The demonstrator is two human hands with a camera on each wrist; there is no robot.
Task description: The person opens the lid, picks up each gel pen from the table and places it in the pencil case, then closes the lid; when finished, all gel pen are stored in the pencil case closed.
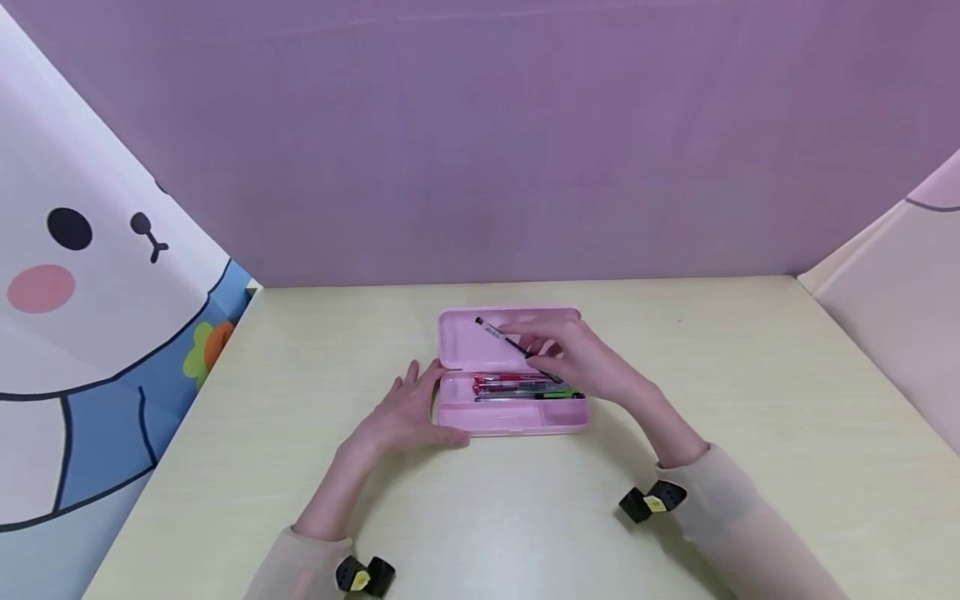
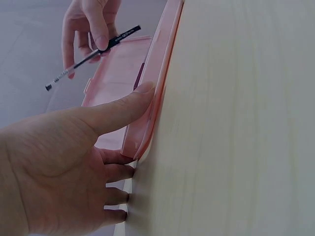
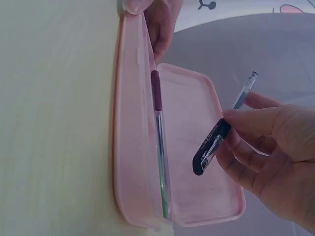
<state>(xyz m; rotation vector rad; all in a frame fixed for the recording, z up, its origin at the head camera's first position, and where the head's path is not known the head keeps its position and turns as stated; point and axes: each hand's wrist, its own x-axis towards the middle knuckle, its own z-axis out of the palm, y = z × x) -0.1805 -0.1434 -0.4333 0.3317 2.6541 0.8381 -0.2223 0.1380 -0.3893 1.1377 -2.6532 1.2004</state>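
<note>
A pink pencil case (image 1: 515,419) lies with its lid (image 1: 468,337) folded back on the table. Several pens (image 1: 506,385) are in its long compartment, with red, dark and green parts showing. At the case's left end, my left hand (image 1: 405,414) rests with fingers spread, its thumb along the front wall. Above the case, my right hand (image 1: 577,354) pinches a clear-barrelled pen with a black cap (image 3: 212,142). The pen is tilted and apart from the case. In the left wrist view, the left thumb (image 2: 125,110) touches the front wall.
The case stands on a pale wood-grain table (image 1: 712,350). A purple panel (image 1: 525,150) rises behind the table, and a cartoon-printed panel (image 1: 112,350) borders its left side. Each sleeve carries a small black device, one near the left wrist (image 1: 365,577) and another near the right wrist (image 1: 652,501).
</note>
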